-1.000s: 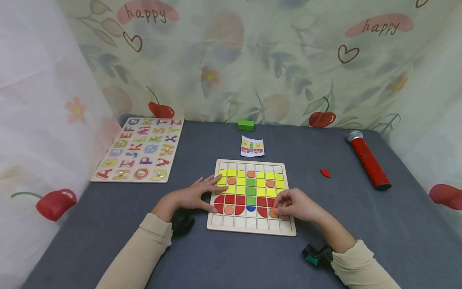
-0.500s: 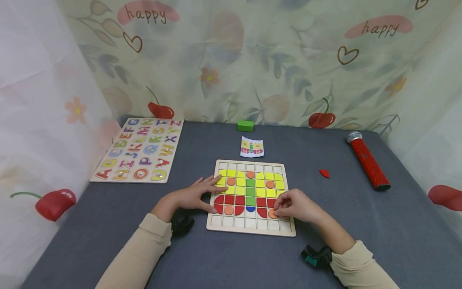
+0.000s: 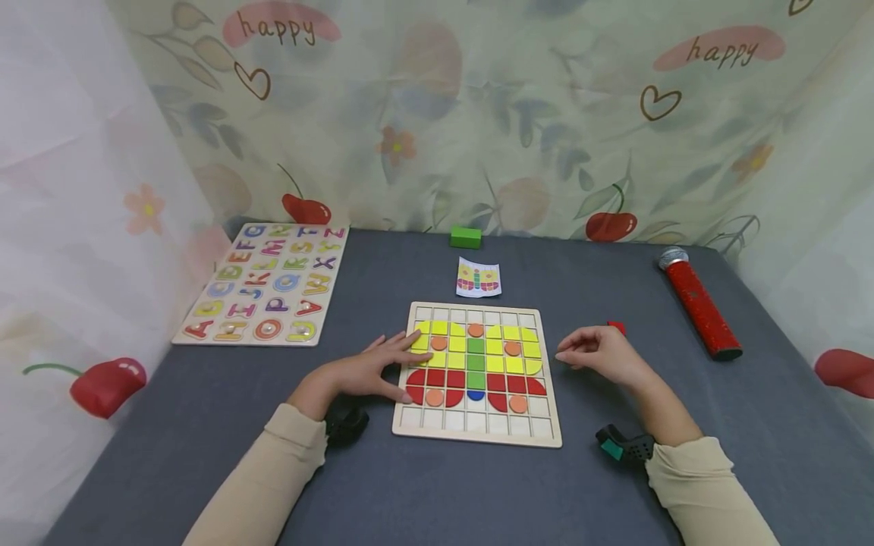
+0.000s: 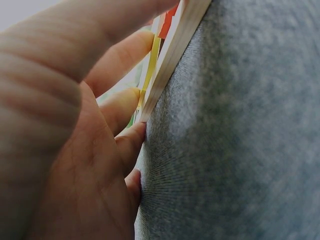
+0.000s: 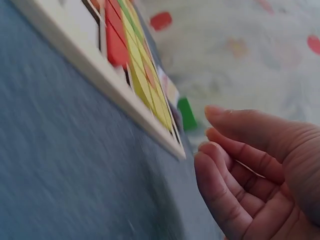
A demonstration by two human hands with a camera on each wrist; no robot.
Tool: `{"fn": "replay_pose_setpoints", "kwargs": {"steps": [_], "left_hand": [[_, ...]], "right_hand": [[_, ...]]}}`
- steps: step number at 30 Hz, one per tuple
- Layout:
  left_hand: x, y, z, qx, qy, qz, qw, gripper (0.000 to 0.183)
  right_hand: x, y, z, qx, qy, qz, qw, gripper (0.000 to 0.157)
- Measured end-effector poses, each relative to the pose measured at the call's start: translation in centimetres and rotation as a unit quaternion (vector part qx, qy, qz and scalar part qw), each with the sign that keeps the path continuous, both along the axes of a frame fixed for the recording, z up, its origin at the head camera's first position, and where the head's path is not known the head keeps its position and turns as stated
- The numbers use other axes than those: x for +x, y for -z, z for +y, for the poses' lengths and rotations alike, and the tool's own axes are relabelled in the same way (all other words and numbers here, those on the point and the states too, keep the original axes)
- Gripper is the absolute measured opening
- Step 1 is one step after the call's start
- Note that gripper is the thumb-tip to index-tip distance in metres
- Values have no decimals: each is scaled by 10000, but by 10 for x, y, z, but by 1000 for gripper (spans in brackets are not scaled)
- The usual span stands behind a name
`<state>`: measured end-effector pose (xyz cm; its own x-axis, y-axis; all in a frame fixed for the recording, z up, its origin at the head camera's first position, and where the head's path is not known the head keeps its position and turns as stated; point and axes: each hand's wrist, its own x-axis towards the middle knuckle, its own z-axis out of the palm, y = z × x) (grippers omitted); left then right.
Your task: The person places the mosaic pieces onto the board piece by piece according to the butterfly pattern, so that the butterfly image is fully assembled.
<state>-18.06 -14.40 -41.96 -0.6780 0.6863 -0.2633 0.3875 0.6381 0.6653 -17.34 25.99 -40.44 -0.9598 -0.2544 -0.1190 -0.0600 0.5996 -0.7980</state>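
A wooden grid board [image 3: 476, 423] carries coloured tiles in a butterfly-like pattern: yellow and red wings and a green middle strip [image 3: 475, 362]. My left hand [image 3: 369, 370] rests on its left edge with fingers spread, fingertips on the yellow and red tiles; the left wrist view shows fingers against the board's side [image 4: 172, 57]. My right hand [image 3: 604, 355] hovers right of the board, fingers loosely bent and holding nothing. Just behind that hand lies a red quarter-round tile [image 3: 617, 327], partly hidden. An orange disc [image 3: 519, 404] sits at the board's lower right, among red tiles.
A small card [image 3: 478, 278] with a butterfly picture lies behind the board, and a green block [image 3: 466, 238] farther back. At left lies an alphabet board [image 3: 247, 338]; a red microphone [image 3: 699, 303] is at far right. Patterned cloth walls surround the table.
My right hand has let go of the orange disc, which stays on the board, and moved right and away to beside the red tile. My left hand has not moved.
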Motion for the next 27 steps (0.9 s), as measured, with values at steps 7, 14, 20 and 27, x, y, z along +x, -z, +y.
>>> {"fn": "replay_pose_setpoints", "kwargs": {"steps": [7, 14, 20, 27], "left_hand": [[-1, 1, 2, 17, 68, 16, 10000, 75], [-2, 2, 2, 3, 18, 10, 10000, 76], [-2, 4, 1, -13, 54, 39, 10000, 75], [-1, 2, -1, 39, 41, 34, 10000, 75]], "right_hand": [[-10, 6, 35, 12, 700, 299, 9971, 40], [-13, 17, 58, -328, 1295, 791, 9879, 44], [-12, 27, 64, -183, 1951, 1199, 9732, 42], [-14, 34, 68, 791, 2361, 1314, 9595, 49]]}}
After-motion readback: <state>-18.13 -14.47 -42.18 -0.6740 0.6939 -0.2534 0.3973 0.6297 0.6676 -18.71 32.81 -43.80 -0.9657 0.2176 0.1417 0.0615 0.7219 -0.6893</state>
